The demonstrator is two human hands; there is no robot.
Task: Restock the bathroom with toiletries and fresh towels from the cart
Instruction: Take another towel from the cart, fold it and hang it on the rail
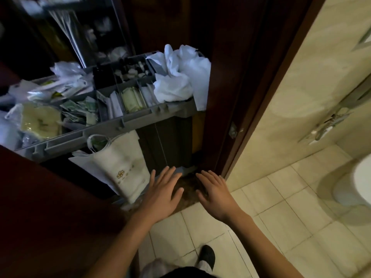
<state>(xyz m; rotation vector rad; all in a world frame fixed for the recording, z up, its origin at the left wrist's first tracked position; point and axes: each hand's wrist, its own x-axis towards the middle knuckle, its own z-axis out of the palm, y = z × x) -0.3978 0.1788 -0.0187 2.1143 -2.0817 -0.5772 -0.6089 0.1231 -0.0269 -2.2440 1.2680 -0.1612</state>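
Both hands reach forward over the doorway threshold, palms down, fingers spread and holding nothing. The left hand and the right hand hover side by side, near each other but apart, above the dark strip of floor where the pale bathroom tiles end.

Just beyond the left hand's fingertips, and slightly to its left, a white paper bag with a gold emblem hangs from the front of the housekeeping cart; its lower corner comes close to that hand's thumb side. Directly ahead of both hands stands the cart's dark lower body, between them and the shelf above. To the right of the right hand rises the dark wooden door frame, and a dark wooden panel fills the space left of the left forearm, so the gap to the cart is narrow.

Up and ahead of the hands, well apart from them, the cart's grey tray holds compartments of packaged toiletries; a heap of crumpled white towels sits at its right end, above and beyond the right hand. Loose plastic bags crowd the tray's left end.

A toilet stands far right of the right hand. A dark shoe shows below the forearms.
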